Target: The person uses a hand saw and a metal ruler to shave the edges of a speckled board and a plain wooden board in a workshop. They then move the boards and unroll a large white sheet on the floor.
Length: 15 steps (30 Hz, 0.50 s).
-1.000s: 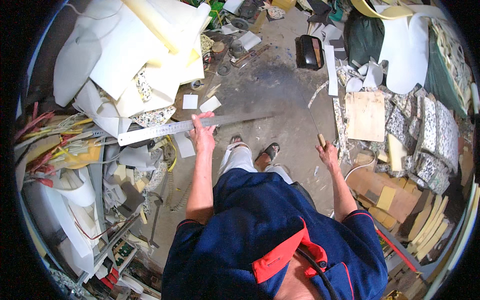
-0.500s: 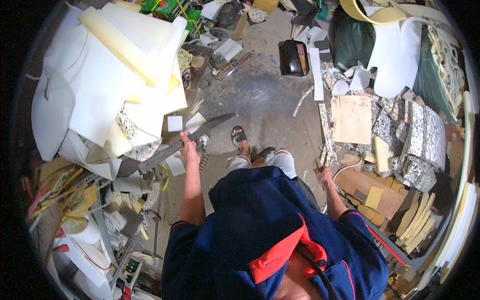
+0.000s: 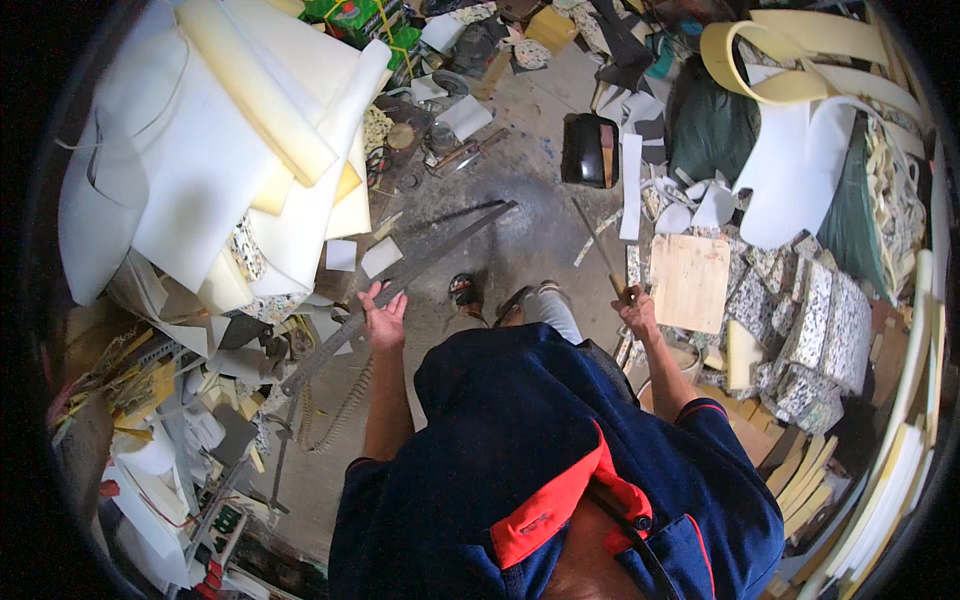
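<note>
My left hand (image 3: 384, 318) supports a long, flat, dark grey strip (image 3: 438, 248) at about its middle, with the fingers partly spread along it. One end of the strip reaches far over the floor; the other slants back toward the clutter on the left. In my right hand (image 3: 637, 312) is a slender tool that looks like a long thin-bladed knife (image 3: 598, 241), its tip directed away from me and a little left. My fingers are closed around its brown handle. The strip and the blade are apart.
White and cream foam sheets (image 3: 215, 170) are heaped at the left. A pale wooden board (image 3: 690, 283) lies at the right beside stacked speckled foam blocks (image 3: 830, 325). Ahead on the floor (image 3: 530, 110) sits a shiny black container (image 3: 590, 150). Green bags (image 3: 712, 135) stand at the far right.
Both hands have moved, the right one forward, and its blade now shows pointing away from me. The strip's far end reaches further forward and right. My left fingers have loosened, and the view has shifted.
</note>
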Available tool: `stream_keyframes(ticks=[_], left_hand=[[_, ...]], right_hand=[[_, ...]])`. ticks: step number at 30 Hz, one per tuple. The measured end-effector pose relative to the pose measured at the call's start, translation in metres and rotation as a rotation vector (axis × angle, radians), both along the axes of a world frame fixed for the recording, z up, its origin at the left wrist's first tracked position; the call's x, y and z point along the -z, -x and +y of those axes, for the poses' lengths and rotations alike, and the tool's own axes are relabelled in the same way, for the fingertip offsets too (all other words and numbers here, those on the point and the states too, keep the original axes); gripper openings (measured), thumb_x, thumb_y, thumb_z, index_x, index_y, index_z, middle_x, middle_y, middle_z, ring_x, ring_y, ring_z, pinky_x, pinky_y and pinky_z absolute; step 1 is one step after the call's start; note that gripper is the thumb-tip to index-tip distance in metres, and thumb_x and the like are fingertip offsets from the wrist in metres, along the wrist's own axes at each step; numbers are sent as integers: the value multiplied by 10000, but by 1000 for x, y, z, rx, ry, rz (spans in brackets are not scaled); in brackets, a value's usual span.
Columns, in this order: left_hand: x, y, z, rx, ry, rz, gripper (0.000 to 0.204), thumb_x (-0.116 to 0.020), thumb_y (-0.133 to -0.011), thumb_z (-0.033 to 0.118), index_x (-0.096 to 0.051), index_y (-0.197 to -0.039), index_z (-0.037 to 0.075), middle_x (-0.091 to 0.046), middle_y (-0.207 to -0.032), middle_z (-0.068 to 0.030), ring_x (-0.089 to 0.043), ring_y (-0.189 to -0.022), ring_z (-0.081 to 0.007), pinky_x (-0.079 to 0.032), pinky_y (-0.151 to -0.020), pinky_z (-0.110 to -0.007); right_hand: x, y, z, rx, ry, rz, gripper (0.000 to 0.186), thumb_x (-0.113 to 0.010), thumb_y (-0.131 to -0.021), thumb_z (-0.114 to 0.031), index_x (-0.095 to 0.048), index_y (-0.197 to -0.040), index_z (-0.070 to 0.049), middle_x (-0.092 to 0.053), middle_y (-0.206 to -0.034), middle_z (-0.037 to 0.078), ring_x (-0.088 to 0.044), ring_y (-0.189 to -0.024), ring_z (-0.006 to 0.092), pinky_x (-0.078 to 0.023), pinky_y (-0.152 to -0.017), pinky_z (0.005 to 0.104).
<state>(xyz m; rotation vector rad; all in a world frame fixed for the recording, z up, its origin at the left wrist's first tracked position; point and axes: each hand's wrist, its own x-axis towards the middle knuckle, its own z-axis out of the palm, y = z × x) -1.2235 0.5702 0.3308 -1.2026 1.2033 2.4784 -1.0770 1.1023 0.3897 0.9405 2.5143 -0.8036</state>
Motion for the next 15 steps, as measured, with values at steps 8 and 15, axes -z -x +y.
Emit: stream_keyframes(ticks=[8,15], left_hand=[[35,20,105,-136,-70,-3,602,-458,-1010,592,-488,-1380,117,-520,-1350,-106,-542,-1205,-358,-483,-1014,-513],[23,64,197,-335,-156,-2,450,-508,-1025,502,-586,-1309,162,-583,-1247,-73,-636,-985,-279,-580,-864,-424]], right_hand=[[34,52,92,-313,-67,-191,516,-808,-739,-366,-658,-1036,28,-692,-803,229,-691,-815,394,-536,-718,460],[27,131,209,-242,189,-263,366,-808,-777,-233,-621,-956,26,-583,-634,76,-519,-421,175,-451,-387,343]])
